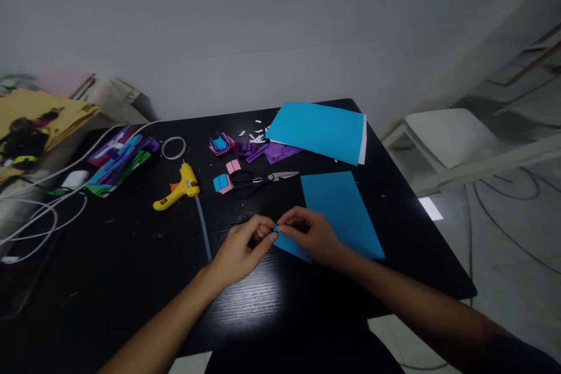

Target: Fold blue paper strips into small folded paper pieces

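Observation:
My left hand (pixel 246 245) and my right hand (pixel 313 235) meet near the front middle of the black table. Between their fingertips is a small blue paper piece (pixel 276 228), pinched by both. A blue paper strip (pixel 293 247) lies beneath my right hand, partly covered by it. Just right of that hand rests a large blue sheet (pixel 344 210). Black-handled scissors (pixel 263 180) lie beyond my hands, blades pointing right. Beside their handles are a blue and pink folded piece (pixel 222 183) and a pink folded piece (pixel 234 166).
A yellow glue gun (pixel 183 187) and a tape roll (pixel 173 148) lie left, near colored paper strips (pixel 120 158) and white cables. Purple scraps (pixel 280 152) and stacked blue sheets (pixel 318 131) are at the back. A white stool (pixel 451 134) stands right of the black table (pixel 144 280).

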Tool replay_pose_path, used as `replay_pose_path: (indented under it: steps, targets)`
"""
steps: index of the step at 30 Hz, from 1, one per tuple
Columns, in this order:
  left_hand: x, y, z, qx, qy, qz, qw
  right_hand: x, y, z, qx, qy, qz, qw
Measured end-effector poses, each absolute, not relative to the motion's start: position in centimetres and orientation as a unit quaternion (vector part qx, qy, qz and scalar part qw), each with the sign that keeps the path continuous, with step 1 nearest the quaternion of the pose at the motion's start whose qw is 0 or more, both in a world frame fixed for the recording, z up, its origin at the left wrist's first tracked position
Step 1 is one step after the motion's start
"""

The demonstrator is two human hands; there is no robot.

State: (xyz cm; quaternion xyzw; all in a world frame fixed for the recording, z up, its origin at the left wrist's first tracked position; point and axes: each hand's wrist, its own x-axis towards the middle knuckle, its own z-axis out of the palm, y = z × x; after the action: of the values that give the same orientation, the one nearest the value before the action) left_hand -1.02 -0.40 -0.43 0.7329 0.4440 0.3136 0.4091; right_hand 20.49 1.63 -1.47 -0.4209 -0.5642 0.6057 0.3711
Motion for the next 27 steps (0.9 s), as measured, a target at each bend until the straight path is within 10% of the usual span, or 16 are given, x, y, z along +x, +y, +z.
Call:
replay_pose_path:
  steps: [27]
  targets:
    - [-1.02, -0.41, -0.27, 0.727, 0.445, 0.383, 0.357, 20.67, 1.66, -0.83, -0.436, -0.596, 0.581, 0.343]
